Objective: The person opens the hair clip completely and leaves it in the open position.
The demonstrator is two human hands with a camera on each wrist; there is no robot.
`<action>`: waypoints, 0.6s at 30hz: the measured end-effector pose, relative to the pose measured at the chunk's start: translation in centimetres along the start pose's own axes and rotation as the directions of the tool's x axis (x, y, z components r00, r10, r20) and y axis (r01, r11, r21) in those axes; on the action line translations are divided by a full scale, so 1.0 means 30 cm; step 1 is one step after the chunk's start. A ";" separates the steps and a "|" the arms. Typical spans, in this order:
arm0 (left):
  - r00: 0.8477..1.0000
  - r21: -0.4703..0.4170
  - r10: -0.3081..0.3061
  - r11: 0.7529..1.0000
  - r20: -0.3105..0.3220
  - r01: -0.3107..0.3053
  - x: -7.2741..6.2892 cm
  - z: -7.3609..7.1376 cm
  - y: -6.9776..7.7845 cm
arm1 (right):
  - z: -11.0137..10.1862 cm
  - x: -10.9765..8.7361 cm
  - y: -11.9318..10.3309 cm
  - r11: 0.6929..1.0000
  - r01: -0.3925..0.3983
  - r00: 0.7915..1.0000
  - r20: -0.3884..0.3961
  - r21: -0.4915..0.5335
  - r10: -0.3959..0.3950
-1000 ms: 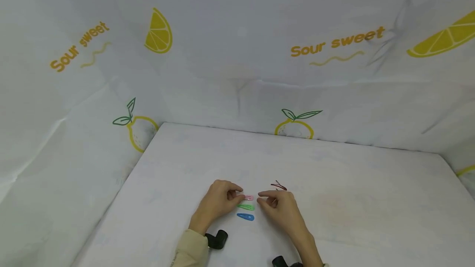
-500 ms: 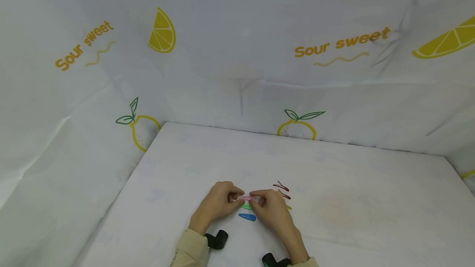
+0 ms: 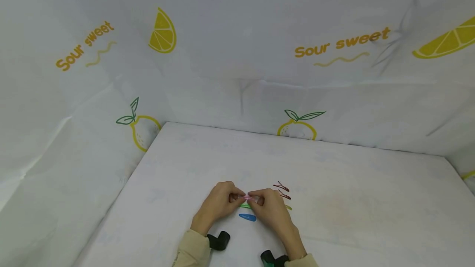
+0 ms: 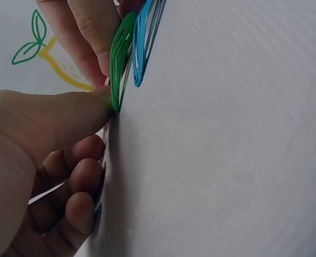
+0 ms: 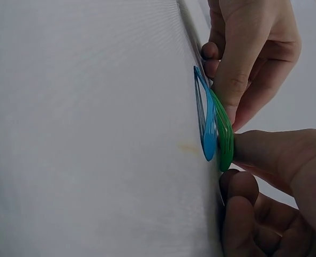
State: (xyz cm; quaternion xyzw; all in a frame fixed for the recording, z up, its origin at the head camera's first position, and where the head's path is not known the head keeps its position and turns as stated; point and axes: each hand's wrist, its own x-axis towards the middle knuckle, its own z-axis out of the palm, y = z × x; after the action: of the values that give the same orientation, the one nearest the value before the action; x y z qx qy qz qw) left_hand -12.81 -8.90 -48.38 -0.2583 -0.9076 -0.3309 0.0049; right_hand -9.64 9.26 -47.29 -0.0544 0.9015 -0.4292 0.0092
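In the head view, a small pink snap hair clip [image 3: 247, 197] shows between the fingertips of both hands. My left hand [image 3: 219, 202] pinches its left end, and my right hand [image 3: 272, 208] pinches the other end with thumb and forefinger. Just nearer lies a green hair clip [image 4: 120, 59], partly covered by the fingers in the head view. A blue hair clip [image 3: 247, 217] lies nearest the wrists. In both wrist views the green and blue clips stand in front of the fingertips, and the pink one is mostly hidden.
Right of my right hand lie two dark red hair clips, a farther one [image 3: 283, 186] and a nearer one [image 3: 285, 195]. A yellowish clip [image 3: 288, 207] is half covered by that hand. The white table [image 3: 352, 193] meets a lemon-printed sheet [image 3: 222, 52] at its back edge.
My right hand has moved left to the pink clip and taken its right end, uncovering the red and yellowish clips. The left hand has stayed nearly in place.
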 end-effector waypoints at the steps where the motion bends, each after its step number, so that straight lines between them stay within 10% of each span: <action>1: 1.000 0.001 0.001 1.000 0.001 -0.001 -0.001 0.000 0.000 | 0.000 0.000 -0.001 1.000 0.001 1.000 0.000 0.001 -0.001; 18: 0.998 -0.034 0.062 0.997 -0.025 -0.063 -0.015 -0.023 0.003 | -0.011 -0.006 -0.013 0.998 0.034 0.998 -0.047 -0.051 -0.036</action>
State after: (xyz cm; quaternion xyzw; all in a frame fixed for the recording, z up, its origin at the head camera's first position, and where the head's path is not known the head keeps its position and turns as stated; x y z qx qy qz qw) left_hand -12.47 -9.47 -47.87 -0.2825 -0.8931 -0.3494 0.0218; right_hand -9.45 9.28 -46.79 -0.0600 0.9109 -0.4076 -0.0212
